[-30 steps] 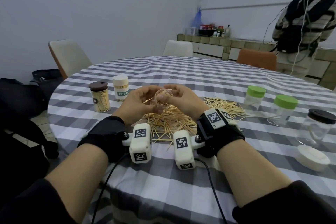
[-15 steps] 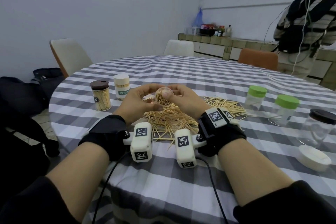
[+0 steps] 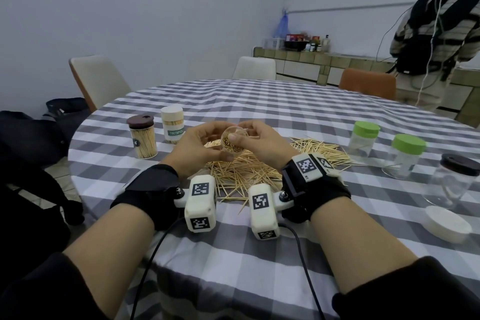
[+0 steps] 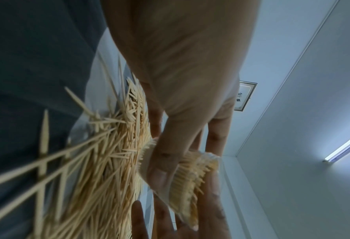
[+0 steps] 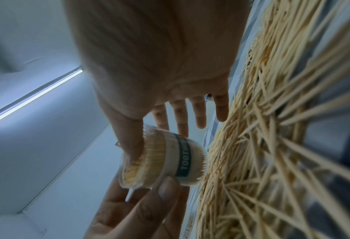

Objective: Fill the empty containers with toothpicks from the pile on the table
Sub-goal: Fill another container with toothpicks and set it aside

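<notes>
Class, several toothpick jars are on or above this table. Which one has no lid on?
The clear jar held in both hands above the pile, packed with toothpicks. The brown-lidded, white-lidded, two green-lidded and black-lidded jars stand capped.

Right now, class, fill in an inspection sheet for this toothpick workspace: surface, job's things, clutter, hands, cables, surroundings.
Surface: round table, grey-and-white checked cloth.
Job's things: toothpick pile; clear container holding toothpicks; two filled containers; two green-lidded jars; black-lidded jar.
Clutter: white lid.
Hands: left hand and right hand both hold the clear container.
Cables: black leads from wrist cameras.
Surroundings: chairs, counter, standing person.
</notes>
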